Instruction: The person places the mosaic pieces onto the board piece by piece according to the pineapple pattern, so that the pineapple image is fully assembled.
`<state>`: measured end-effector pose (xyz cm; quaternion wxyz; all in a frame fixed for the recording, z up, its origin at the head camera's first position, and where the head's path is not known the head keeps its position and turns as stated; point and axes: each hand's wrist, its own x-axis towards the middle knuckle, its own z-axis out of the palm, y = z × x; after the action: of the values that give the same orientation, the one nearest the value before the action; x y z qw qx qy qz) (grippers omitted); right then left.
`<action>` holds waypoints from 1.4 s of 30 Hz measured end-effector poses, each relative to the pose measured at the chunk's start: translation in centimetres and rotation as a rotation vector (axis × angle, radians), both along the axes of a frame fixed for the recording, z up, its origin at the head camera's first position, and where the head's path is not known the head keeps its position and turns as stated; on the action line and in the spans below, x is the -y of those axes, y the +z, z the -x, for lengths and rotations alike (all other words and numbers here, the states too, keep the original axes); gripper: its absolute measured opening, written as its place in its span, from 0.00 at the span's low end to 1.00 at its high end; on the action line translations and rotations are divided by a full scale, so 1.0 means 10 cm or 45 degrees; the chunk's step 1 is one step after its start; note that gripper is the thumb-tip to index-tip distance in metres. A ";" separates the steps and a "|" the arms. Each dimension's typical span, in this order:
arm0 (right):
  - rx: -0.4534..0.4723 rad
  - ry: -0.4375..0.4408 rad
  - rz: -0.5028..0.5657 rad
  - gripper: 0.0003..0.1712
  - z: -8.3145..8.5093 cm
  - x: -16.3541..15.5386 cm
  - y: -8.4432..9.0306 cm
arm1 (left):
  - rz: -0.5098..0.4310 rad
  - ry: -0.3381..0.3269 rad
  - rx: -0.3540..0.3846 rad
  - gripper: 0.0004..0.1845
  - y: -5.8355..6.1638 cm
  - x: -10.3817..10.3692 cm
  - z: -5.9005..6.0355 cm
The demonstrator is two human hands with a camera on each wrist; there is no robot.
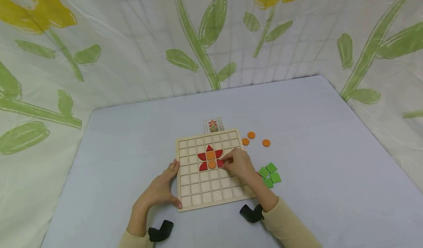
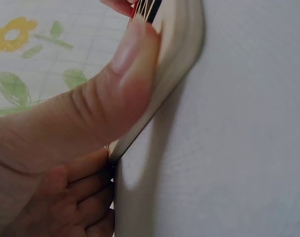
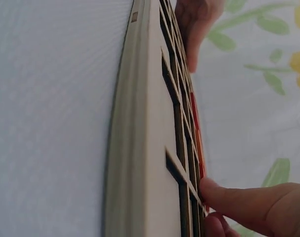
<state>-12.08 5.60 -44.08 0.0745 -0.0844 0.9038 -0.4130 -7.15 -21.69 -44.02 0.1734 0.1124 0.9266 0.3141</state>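
On the worktop's [image 1: 132,149] grid board [image 1: 214,202], I judge the red-and-orange figure [image 1: 210,155] nearly laid: my right hand [image 1: 239,162] pinches its lower-right red piece [image 1: 220,163], my left hand [image 1: 162,187] spreads along the edge; green squares [image 1: 274,177] and orange discs [image 1: 251,135] lie unplaced.

No text, label, brand, number or sign can be read on the gridded wooden board [image 1: 205,186], the patterned card [image 1: 213,125] at its far edge, the orange discs [image 1: 266,142] and green squares [image 1: 275,177] to its right, or the flowered cloth [image 1: 132,50] behind the desk [image 1: 132,138]. Any fine print on the card is too small to tell.
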 end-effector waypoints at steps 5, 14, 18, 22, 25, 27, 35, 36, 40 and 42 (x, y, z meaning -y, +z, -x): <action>0.032 0.021 0.005 0.08 0.00 -0.01 0.01 | -0.002 0.005 0.004 0.72 0.01 0.00 -0.01; 0.121 -0.029 0.095 0.15 0.09 -0.36 0.14 | -0.005 -0.002 0.002 0.73 0.02 -0.02 -0.03; 0.130 -0.118 0.104 0.19 0.20 -0.70 0.20 | -0.004 -0.007 0.003 0.72 0.03 -0.01 -0.03; 0.120 -0.213 0.040 0.22 0.32 -1.01 0.21 | -0.005 -0.001 0.001 0.72 0.04 -0.01 -0.04; 0.155 -0.240 0.006 0.24 0.39 -1.17 0.17 | -0.002 0.005 0.006 0.72 0.05 -0.02 -0.04; 0.186 -0.242 -0.014 0.25 0.41 -1.22 0.14 | 0.001 0.006 0.011 0.72 0.05 -0.02 -0.04; 0.188 -0.272 -0.132 0.19 0.44 -1.20 0.10 | 0.003 0.003 0.024 0.72 0.04 -0.02 -0.02; 0.183 -0.270 -0.140 0.18 0.44 -1.20 0.10 | 0.004 0.001 0.028 0.72 0.04 -0.02 -0.02; 0.177 -0.257 -0.160 0.16 0.44 -1.20 0.09 | 0.010 0.001 0.027 0.72 0.04 -0.02 -0.02; 0.184 -0.260 -0.166 0.16 0.44 -1.21 0.09 | 0.009 0.001 0.021 0.72 0.04 -0.02 -0.02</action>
<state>-16.49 17.66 -43.15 0.1023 0.0429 0.9249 -0.3636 -6.95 -21.53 -43.58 0.1813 0.1089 0.9263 0.3119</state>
